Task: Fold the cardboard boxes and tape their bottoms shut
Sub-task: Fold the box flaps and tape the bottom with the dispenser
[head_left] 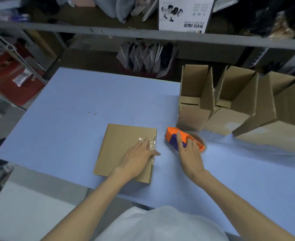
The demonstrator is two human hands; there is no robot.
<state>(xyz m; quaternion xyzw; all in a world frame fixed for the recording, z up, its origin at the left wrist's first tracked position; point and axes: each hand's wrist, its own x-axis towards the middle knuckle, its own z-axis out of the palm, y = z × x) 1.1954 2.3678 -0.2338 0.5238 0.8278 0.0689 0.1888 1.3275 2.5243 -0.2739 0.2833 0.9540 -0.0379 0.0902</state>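
Box (125, 146) lies bottom-up mid-bench (73, 110). Left hand (139, 157), fingers flat, presses clear tape (151, 142) at its right edge, likely to bond it. Right hand (189, 152) curls its fingers over the tape dispenser (173, 136) just beside. Open boxes (230, 101) at the right show only bottom flaps inside.

The flat box (125, 148) lies on the table (65, 105), tape dispenser (183, 139) just right, folded boxes (230, 105) behind it.

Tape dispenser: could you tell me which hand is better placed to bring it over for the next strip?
Right. The right hand holds the tape dispenser on the table beside the cardboard box; the left hand lies flat on the box's clear tape, pressing it down.
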